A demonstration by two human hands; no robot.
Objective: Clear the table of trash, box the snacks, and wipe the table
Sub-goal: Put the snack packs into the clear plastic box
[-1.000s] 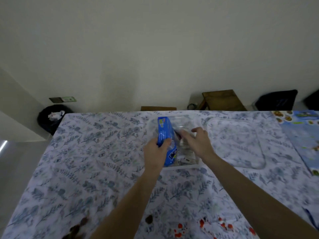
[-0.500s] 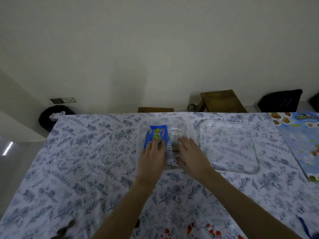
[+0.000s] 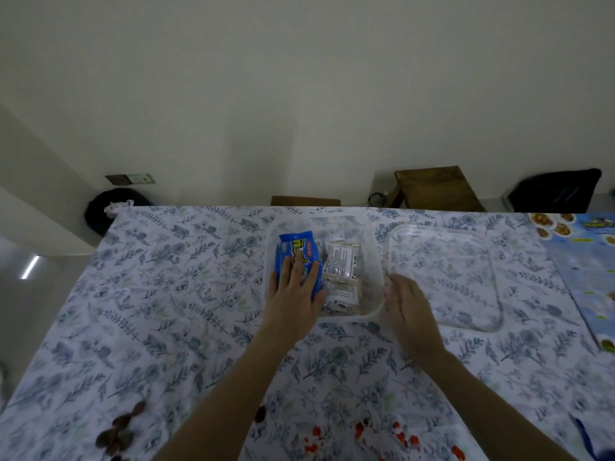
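A clear plastic box (image 3: 374, 247) stands on the floral tablecloth (image 3: 173, 294) at the middle of the table. Inside it lie a blue snack pack (image 3: 294, 246) on the left and clear-wrapped snack packs (image 3: 339, 264) beside it. My left hand (image 3: 296, 294) lies flat on the blue pack, fingers spread. My right hand (image 3: 407, 304) rests at the box's right front corner, against its rim, fingers loosely curled with nothing seen in them. The box's clear lid (image 3: 446, 277) lies flat just right of the box.
Brown crumbs or shells (image 3: 116, 434) and red bits (image 3: 362, 430) lie near the table's front edge. A printed blue sheet (image 3: 585, 267) covers the right end. Behind the table are a black trash bin (image 3: 109, 207), a wooden stool (image 3: 436, 188) and a dark bag (image 3: 552, 191).
The blue pack went from upright in my left hand to lying flat in the box. My right hand came out of the box to its right front corner.
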